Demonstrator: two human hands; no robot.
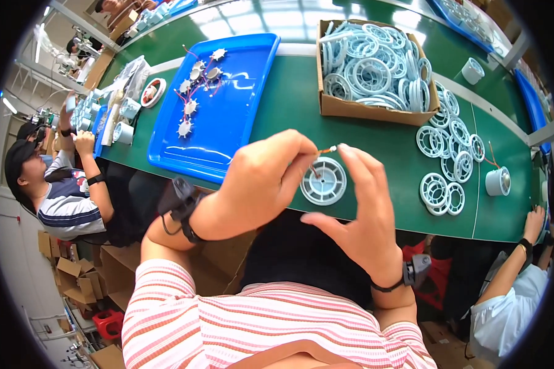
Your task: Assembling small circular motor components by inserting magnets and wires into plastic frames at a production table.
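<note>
My left hand [258, 175] is closed in a pinch on a thin red-and-orange wire [325, 150] with a small white connector at its tip. Below the wire, a pale round plastic housing [324, 192] with spokes and a hub lies at the table's near edge, and the wire seems to rise out of it. My right hand [372, 215] curves around the housing's right side with thumb and fingers apart. Its index fingertip is close to the connector; whether they touch I cannot tell.
A blue tray [221, 132] holds several small metal motor parts [191, 107] with wires. A cardboard box [375, 109] is full of pale rings, and loose rings [436, 189] lie beside it. At right stands a wired cylinder unit [497, 182]. People sit on both sides.
</note>
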